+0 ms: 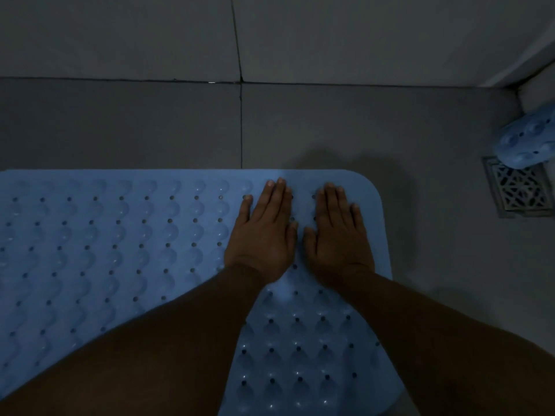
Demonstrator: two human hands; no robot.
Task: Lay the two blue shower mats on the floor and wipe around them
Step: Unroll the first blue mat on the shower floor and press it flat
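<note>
Fingers are straight and mostly together on both of your hands, palms down, pressing flat on the blue mat (120, 250) and not curled round anything. Your left hand (264, 232) and right hand (338, 235) sit side by side, thumbs nearly touching, close to the mat's far right corner.

That mat looks like soft rubbery plastic, light blue, rounded at the corner, lying flat on the floor (330, 124). It's covered in rows of scallop-shaped bumps with small round drain holes between them, way too many to count. It runs off the left and bottom edges of the view, so you can't see its full outline.

So you've got two mats in sight. The second mat (528, 139) is over at the right edge, same blue, bunched or rolled up, showing round suction-cup dimples and a few holes. Its lower end overlaps the top corner of the floor drain (519, 190), well apart from your hands.

One drain: square, metal, with a lattice-pattern grate.

Floor is big matte grey tiles with thin dark grout lines; a similar grey tiled wall (360, 34) rises behind it. Lighting is dim, so fine detail is murky.
</note>
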